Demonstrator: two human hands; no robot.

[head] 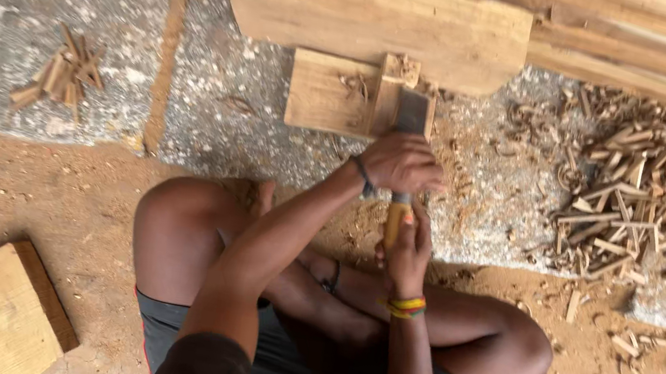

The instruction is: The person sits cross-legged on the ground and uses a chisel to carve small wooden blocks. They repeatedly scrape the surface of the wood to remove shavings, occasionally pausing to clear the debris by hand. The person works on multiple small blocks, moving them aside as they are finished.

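Note:
I sit cross-legged on the ground. Both hands grip a wide chisel (412, 111) with a yellow wooden handle. My left hand (401, 162) is wrapped around the shaft just below the metal blade. My right hand (407, 251), with a coloured band on its wrist, holds the lower end of the handle. The blade's edge rests on a small square wooden block (325, 93), at a raised strip along its right side. The block lies on a concrete slab (220, 117) and butts against a large plank (377, 9).
A big heap of wood chips and splinters (649, 190) covers the slab at right. A small pile of chips (59, 76) lies at left. A pale wooden block (7, 310) sits on the dirt floor at lower left. Long planks (652, 50) run along the top.

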